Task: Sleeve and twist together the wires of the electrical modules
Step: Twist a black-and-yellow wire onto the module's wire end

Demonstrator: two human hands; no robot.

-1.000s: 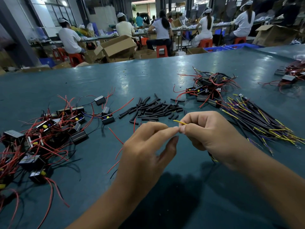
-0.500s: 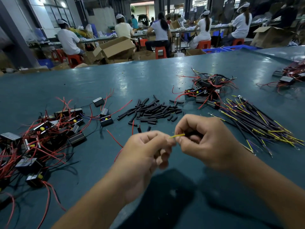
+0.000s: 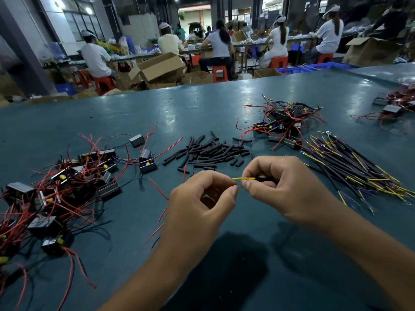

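Yellow wire [image 3: 243, 178] spans the gap between both hands, held level above the table [image 3: 202, 108], presumably so a sleeve can slide along it or the ends can be twisted. Right hand [image 3: 285, 187] pinches the wire where a dark section begins. Left hand [image 3: 202, 198] has thumb and forefinger closed at the wire's free end; contact looks likely. Loose black sleeves [image 3: 208, 151] lie just beyond, within reach. Modules [image 3: 67, 182] with red leads sit left; a bundle of yellow-tipped wires [image 3: 359, 171] right. Open cardboard box [image 3: 160, 67] behind the table; contents not discernible.
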